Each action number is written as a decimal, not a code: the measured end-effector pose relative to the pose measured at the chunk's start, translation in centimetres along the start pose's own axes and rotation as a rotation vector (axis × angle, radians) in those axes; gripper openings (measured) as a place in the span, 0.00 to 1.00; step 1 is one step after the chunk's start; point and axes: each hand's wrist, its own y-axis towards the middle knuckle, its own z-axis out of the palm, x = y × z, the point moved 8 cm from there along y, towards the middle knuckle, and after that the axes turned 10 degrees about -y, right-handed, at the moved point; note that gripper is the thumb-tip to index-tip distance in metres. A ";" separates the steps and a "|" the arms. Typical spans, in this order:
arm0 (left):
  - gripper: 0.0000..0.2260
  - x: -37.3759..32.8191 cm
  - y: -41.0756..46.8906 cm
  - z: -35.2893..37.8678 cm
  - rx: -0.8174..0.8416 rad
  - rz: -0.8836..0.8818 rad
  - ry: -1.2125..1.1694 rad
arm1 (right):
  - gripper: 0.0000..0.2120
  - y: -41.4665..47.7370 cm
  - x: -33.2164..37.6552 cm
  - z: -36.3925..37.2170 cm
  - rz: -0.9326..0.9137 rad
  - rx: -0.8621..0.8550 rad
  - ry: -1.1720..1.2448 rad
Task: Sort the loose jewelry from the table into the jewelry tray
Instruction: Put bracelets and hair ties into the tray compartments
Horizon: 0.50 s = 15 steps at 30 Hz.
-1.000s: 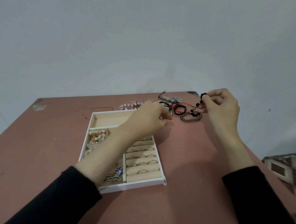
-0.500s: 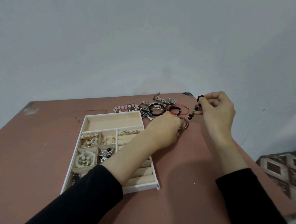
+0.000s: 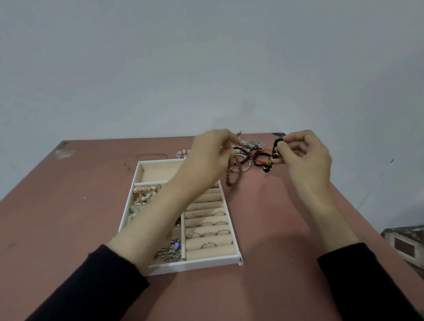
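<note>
Left hand (image 3: 206,160) raised over tray's (image 3: 182,266) far end, gripping dangling brown bracelet (image 3: 232,177), right hand (image 3: 305,158) beyond tray's right corner, pinching black bracelet (image 3: 274,151), loose jewelry pile (image 3: 252,145) behind tray, reddish table (image 3: 54,200), bare grey wall (image 3: 212,61).

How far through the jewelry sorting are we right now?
Partly done: the jewelry tray already holds rings and beaded pieces. In hand: the left hand holds a brown bracelet, the right hand pinches a black bead bracelet. Left: a watch, pink beads and tangled bracelets lie on the table.

Dim even light, soft shadows, left hand (image 3: 207,160) motion-blurred.
</note>
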 end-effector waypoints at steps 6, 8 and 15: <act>0.10 -0.5 -1.9 -6.7 -0.183 -0.055 -0.370 | 0.05 -1.6 2.2 2.8 -0.071 0.155 0.095; 0.09 -0.3 -2.7 -8.5 -0.214 -0.065 -0.485 | 0.06 -2.4 3.0 4.1 -0.071 0.222 0.158; 0.08 2.6 -5.8 -13.2 -0.378 -0.068 -0.618 | 0.03 -5.3 7.0 8.0 -0.111 0.373 0.256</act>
